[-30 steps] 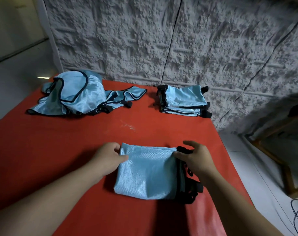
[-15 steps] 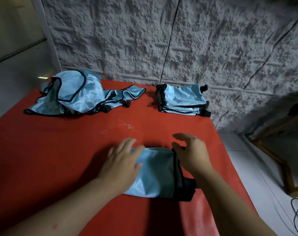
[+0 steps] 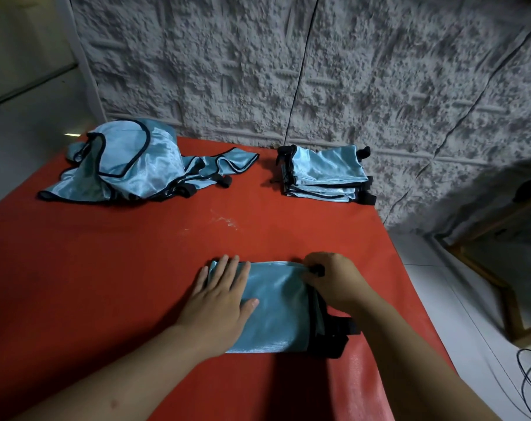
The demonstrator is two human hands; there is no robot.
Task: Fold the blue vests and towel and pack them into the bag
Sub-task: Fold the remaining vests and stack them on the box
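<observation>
The left hand (image 3: 220, 302) is lying flat, fingers (image 3: 227, 268) straight and slightly spread, pressing down on the left part of the folded vest (image 3: 276, 308). The right hand (image 3: 334, 281) is curling its fingers round the vest's top right corner, pinching a black strap (image 3: 317, 270) there. Both forearms are reaching in from the bottom. The vest is sitting near the front of the red bench (image 3: 121, 268). A stack of folded vests (image 3: 325, 174) is lying at the back, well apart from a loose pile of vests (image 3: 130, 165) back left.
</observation>
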